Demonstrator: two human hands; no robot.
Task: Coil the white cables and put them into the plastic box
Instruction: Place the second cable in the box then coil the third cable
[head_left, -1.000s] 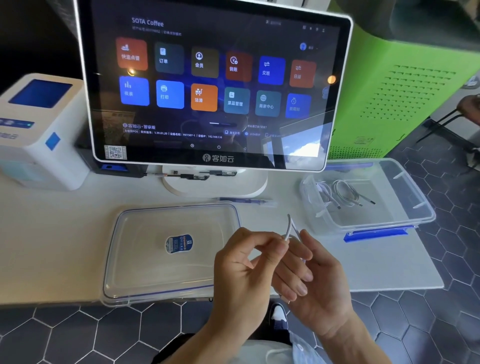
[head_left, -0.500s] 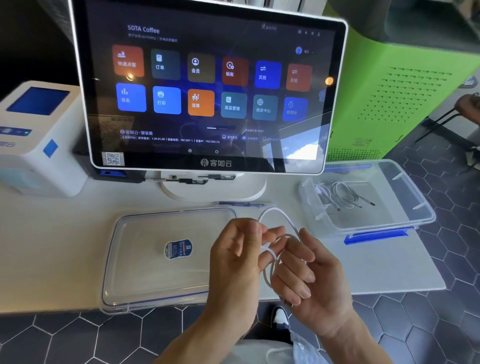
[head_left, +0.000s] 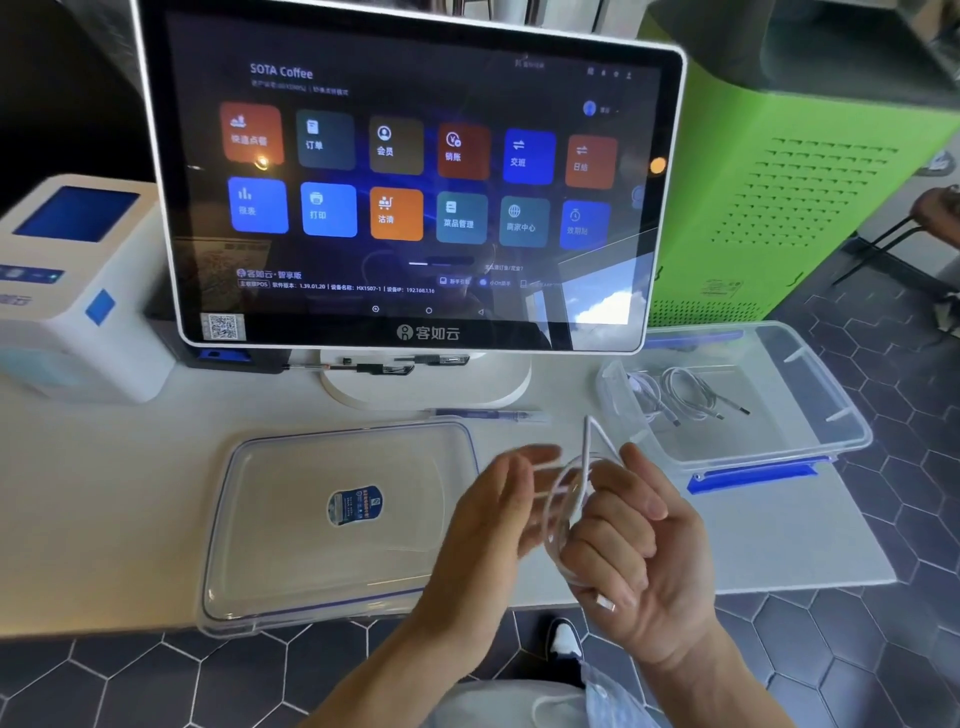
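Winding goes on at the desk edge: the right hand holds the cable as a small ring, fingers curled round its loops, a plug end poking out by the palm and a short tail standing up above. The left hand, blurred, has let go since half a second ago, when it was pinching the strand; its fingers are now straight and apart beside the ring. I judge the coil nearly done. The box sits open to the right with other coiled cables inside, its lid flat on the desk before the screen.
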